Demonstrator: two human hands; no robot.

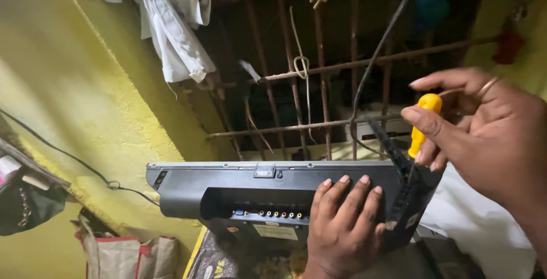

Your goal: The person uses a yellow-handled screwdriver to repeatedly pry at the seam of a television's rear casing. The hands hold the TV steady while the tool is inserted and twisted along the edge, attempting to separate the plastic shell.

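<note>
A dark grey flat monitor (228,191) stands with its back toward me, a row of coloured sockets along its lower panel. My left hand (342,222) lies flat on that back, fingers spread, right of the sockets. My right hand (484,136) is at the monitor's right edge, closed on a screwdriver with a yellow handle (423,122). The screwdriver points down toward a black strip (393,148) that sticks up from the monitor's right side. Its tip is hidden.
A rusty barred window (319,74) is behind the monitor, with a black cable (376,57) hanging down it. White clothes (171,23) hang at upper left on a yellow wall (85,102). A bag (119,256) sits lower left, white cloth (478,222) at right.
</note>
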